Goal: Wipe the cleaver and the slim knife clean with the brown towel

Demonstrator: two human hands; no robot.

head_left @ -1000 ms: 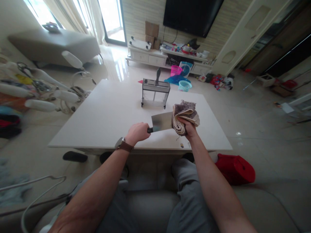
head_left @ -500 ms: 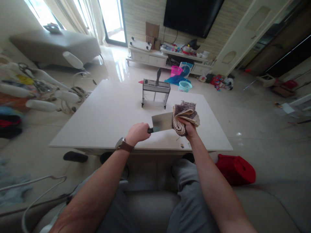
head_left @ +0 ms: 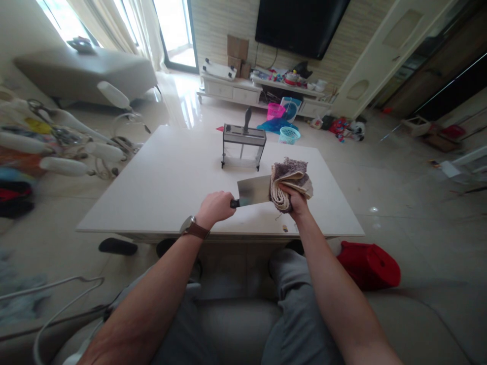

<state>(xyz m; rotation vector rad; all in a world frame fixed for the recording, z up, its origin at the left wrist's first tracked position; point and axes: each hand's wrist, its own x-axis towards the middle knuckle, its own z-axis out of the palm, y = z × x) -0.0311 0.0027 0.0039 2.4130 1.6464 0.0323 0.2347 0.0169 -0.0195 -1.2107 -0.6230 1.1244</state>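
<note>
A cleaver (head_left: 254, 191) with a broad steel blade is held above the near part of the white table (head_left: 152, 187). My left hand (head_left: 216, 208) is closed round its black handle. In my right hand (head_left: 297, 202) is a folded cloth (head_left: 291, 182), purple-brown and shaggy on one side, cream on the other. The cloth covers the blade's far end, so that end is hidden. Behind the cleaver, a knife block (head_left: 243, 142) with clear sides and a dark top stands upright on the table; one black handle sticks up out of it.
Small bits (head_left: 285, 228) lie by the table's front edge. A red bag-like object (head_left: 369, 266) rests to the right of my legs. Past the table are a light blue basket (head_left: 289, 135) and a pink basket (head_left: 276, 111). At left stands a white lamp-like fixture (head_left: 102, 151).
</note>
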